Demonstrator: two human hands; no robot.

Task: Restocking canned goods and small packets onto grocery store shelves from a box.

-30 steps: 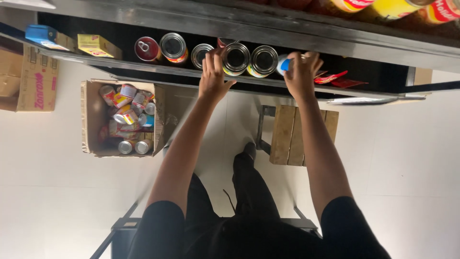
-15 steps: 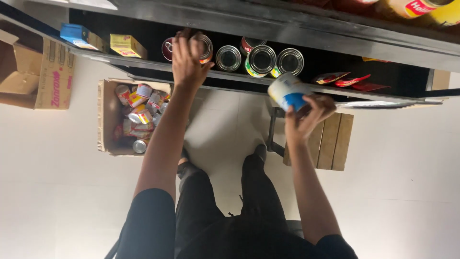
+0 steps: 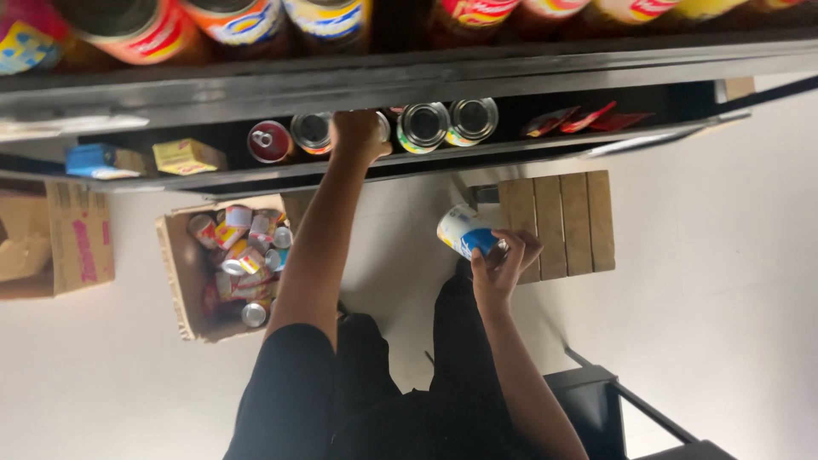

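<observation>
We note the right hand (image 3: 503, 260) has drawn back from the dark metal shelf (image 3: 426, 162), fingers wrapped around a white-and-blue can (image 3: 464, 232); the left hand (image 3: 358, 136) now grips a shelved silver can (image 3: 383, 126).

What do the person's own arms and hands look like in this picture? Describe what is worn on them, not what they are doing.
Both arms are bare from short black sleeves down. The left hand and the right hand wear no gloves. No watch, bracelet or ring can be made out, though the picture is too soft to rule out small ones.
</observation>
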